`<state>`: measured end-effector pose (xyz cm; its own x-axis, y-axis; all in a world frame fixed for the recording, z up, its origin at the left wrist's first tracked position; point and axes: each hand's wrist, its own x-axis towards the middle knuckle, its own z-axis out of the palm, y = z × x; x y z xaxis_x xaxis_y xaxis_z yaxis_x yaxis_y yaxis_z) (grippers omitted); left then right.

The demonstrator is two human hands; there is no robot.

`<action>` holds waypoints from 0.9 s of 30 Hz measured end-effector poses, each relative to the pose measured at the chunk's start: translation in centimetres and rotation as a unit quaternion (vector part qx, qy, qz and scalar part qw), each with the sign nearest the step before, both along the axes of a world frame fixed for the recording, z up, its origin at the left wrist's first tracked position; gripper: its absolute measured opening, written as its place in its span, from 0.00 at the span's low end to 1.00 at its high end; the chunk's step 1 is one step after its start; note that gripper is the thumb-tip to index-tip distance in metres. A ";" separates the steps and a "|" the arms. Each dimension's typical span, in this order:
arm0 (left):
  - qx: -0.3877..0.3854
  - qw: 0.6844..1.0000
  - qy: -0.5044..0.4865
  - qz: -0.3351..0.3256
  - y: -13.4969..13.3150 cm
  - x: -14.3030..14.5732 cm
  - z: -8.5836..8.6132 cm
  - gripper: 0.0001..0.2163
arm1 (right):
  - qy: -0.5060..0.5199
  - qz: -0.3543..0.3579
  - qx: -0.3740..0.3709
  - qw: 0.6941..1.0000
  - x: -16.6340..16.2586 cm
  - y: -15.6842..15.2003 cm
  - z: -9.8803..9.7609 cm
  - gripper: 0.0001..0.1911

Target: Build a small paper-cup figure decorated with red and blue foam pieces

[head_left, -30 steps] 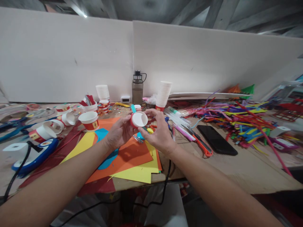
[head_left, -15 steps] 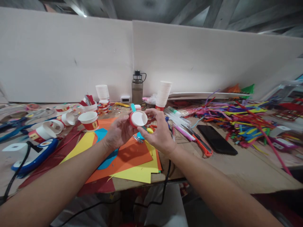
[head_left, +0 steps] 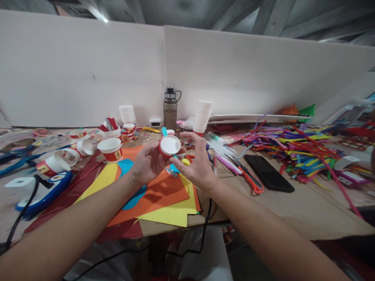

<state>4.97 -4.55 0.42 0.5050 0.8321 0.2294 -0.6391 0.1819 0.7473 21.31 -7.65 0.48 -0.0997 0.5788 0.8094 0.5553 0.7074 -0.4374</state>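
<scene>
Both of my hands hold one small paper cup (head_left: 170,145), red outside and white inside, above the table with its mouth turned toward me. My left hand (head_left: 148,163) cradles it from below and the left, fingers curled round its side. My right hand (head_left: 197,160) pinches its right rim with thumb and fingertips. Under the hands lie orange, yellow and blue paper sheets (head_left: 159,195). Scissors with a blue handle (head_left: 172,168) lie on the sheets just below the cup.
Cut cups (head_left: 110,149) and a blue-and-white device (head_left: 41,191) crowd the left. Cup stacks (head_left: 202,116) and a water bottle (head_left: 170,108) stand at the back wall. On the right lie a black phone (head_left: 268,168), an orange cutter (head_left: 249,180) and a heap of pipe cleaners (head_left: 301,150).
The cup has risen slightly and tipped, its mouth facing me a little more squarely. Both hands stayed on it, almost in place.
</scene>
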 end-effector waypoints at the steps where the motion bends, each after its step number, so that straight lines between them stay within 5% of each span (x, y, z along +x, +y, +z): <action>1: -0.001 1.000 -0.002 0.005 0.1 0.0 0.0 0.24 | 0.006 0.007 -0.005 1.000 0.1 0.0 0.0 0.31; 12: -0.018 0.998 -0.017 0.057 0.7 -0.1 -0.6 0.19 | 0.010 0.014 -0.053 0.998 0.6 0.6 -0.4 0.17; 27: -0.044 0.998 0.027 0.046 0.4 0.6 -1.3 0.15 | -0.014 -0.018 -0.062 0.998 0.5 1.5 -1.0 0.24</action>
<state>5.57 -4.16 -0.89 0.4359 0.8910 0.1272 -0.6151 0.1917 0.7648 21.84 -6.19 -0.54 -0.0983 0.6780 0.7284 0.5928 0.6278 -0.5044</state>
